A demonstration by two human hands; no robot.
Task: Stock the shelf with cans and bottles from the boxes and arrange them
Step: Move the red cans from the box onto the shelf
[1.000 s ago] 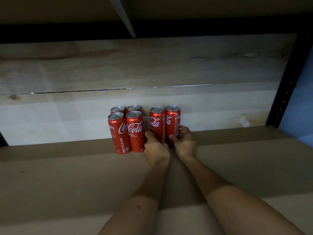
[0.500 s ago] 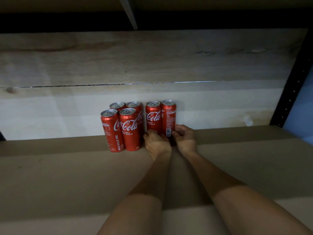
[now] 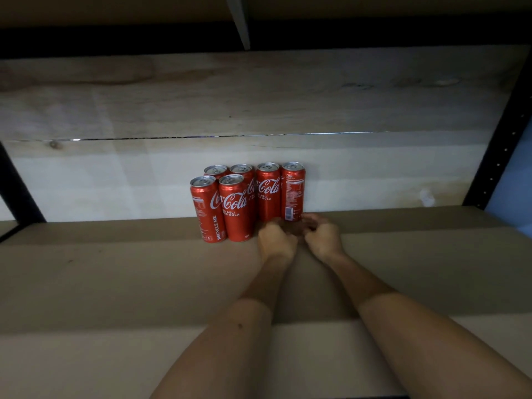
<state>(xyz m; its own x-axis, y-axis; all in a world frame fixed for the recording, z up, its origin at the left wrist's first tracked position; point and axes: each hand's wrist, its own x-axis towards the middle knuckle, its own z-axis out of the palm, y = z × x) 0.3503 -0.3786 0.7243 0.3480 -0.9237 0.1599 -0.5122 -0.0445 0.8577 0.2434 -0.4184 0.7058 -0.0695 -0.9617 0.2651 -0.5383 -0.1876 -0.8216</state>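
Observation:
Six red Coca-Cola cans stand upright on the brown shelf board (image 3: 115, 283), close to the pale wooden back panel. Two cans (image 3: 205, 208) (image 3: 236, 208) stand in front, with two more (image 3: 216, 169) (image 3: 241, 168) right behind them. To their right stand another two (image 3: 269, 194) (image 3: 293, 191) side by side. My left hand (image 3: 276, 240) and my right hand (image 3: 322, 234) lie low on the board just in front of the bases of that right pair. Their fingers are loosely curled and blurred, and neither wraps a can.
The pale wooden back panel (image 3: 259, 105) has a thin horizontal gap. Black metal uprights frame the shelf at the right (image 3: 503, 125) and left (image 3: 17, 191). Another shelf's underside (image 3: 374, 12) hangs overhead. No box is in view.
The right pair of cans slid back toward the panel and closer to the left group. Both hands, which held the cans' lower parts, have let go and drawn slightly back.

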